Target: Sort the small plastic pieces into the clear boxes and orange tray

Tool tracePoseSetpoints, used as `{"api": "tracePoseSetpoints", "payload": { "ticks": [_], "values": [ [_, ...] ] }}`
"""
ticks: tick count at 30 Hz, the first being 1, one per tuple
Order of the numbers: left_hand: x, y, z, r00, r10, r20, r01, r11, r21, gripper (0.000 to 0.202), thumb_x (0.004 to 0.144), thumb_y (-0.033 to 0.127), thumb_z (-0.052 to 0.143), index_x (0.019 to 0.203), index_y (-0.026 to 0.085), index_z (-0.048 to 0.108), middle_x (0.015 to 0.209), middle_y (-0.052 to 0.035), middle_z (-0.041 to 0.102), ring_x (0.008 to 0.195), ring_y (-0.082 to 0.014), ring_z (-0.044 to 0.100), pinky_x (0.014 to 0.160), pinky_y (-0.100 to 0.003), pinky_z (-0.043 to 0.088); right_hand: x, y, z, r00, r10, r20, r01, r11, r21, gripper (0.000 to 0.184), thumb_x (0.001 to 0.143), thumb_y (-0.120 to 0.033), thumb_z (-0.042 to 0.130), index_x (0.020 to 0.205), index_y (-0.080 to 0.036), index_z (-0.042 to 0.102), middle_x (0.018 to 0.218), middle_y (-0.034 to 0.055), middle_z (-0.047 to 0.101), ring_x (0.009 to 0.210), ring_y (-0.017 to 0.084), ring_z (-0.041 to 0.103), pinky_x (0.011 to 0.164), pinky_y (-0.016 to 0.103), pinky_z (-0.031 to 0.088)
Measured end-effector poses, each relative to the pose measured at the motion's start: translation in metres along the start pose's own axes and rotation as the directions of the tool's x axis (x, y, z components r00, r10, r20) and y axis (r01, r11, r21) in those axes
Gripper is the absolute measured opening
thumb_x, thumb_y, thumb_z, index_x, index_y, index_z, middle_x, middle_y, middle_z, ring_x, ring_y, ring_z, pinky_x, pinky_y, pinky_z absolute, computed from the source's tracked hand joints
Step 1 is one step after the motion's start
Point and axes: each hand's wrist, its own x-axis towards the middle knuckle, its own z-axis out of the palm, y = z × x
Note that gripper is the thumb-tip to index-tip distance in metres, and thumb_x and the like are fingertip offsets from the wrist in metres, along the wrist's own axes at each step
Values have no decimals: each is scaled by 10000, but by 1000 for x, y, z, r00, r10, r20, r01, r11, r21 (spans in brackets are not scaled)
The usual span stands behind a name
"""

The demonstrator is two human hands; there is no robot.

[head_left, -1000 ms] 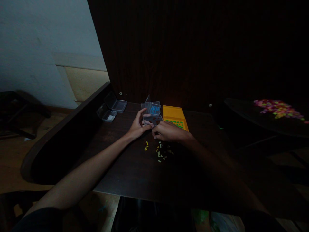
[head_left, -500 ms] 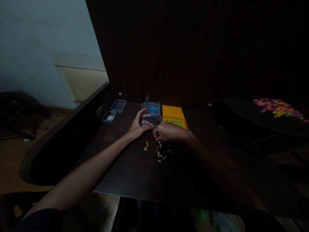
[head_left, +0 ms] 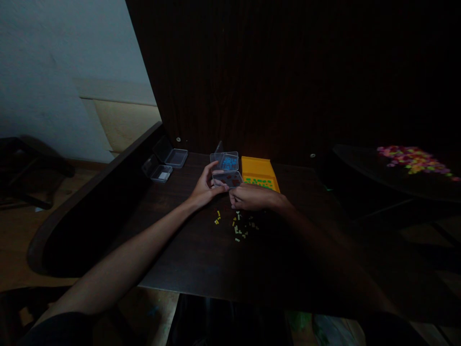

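Observation:
My left hand (head_left: 206, 187) grips the left side of a small clear plastic box (head_left: 219, 181) that has red pieces in it. At that box's front right corner is my right hand (head_left: 248, 197), its fingers curled; whatever they pinch is hidden. Directly behind stands another clear box (head_left: 236, 168) holding blue pieces. To the right lies an open yellow case (head_left: 257, 166) with green pieces, partly covered by my right hand. Small pale yellow pieces (head_left: 238, 231) are scattered on the dark table below my hands, with a few brighter yellow pieces (head_left: 217, 221) to their left.
Two open clear boxes, a larger one (head_left: 179, 157) and a smaller one (head_left: 163, 173), sit at the table's left. A raised wooden side panel (head_left: 97, 197) borders that side, and a dark back panel (head_left: 230, 77) rises behind. Colourful flowers (head_left: 414, 159) are at the right.
Both hands stay in nearly the same place. My right hand's fingers have shifted very slightly at the box's front corner.

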Motion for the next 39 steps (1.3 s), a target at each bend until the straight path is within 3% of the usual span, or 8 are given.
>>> {"api": "tracePoseSetpoints", "payload": {
  "ticks": [7, 18, 34, 39],
  "values": [
    [1, -4, -1, 1000, 11, -1, -11, 1000, -17, 859, 605, 231, 833, 1338, 268, 387, 1177, -67, 548, 752, -91, 631, 770, -290, 537, 1, -1, -1, 1000, 6, 14, -6, 1000, 17, 155, 855, -191, 558, 958, -166, 673, 871, 62, 654, 740, 149, 561, 582, 234, 332],
    [1, -4, -1, 1000, 25, -8, -25, 1000, 10, 853, 608, 245, 824, 1341, 263, 389, 1167, -72, 563, 748, -103, 626, 796, -324, 539, 2, -2, 1, 997, -28, -74, 29, 1000, 12, 168, 847, -175, 551, 936, -186, 694, 870, 59, 661, 754, 154, 561, 599, 243, 325],
    [1, -2, -1, 999, 33, -4, -33, 998, 52, 849, 612, 271, 817, 1342, 255, 385, 1174, -87, 558, 747, -117, 625, 807, -364, 542, 5, 1, 5, 998, -42, -39, 44, 998, 47, 100, 788, -167, 631, 876, -181, 677, 775, 20, 633, 654, 118, 514, 567, 229, 313],
    [1, -1, -1, 999, 32, -12, -32, 999, 37, 843, 599, 232, 812, 1332, 250, 395, 1173, -80, 572, 746, -116, 634, 800, -350, 549, 4, 3, 2, 984, -152, -94, 157, 986, 53, 135, 782, -155, 643, 904, -189, 692, 754, 3, 632, 642, 114, 511, 580, 233, 315]
  ]
}}
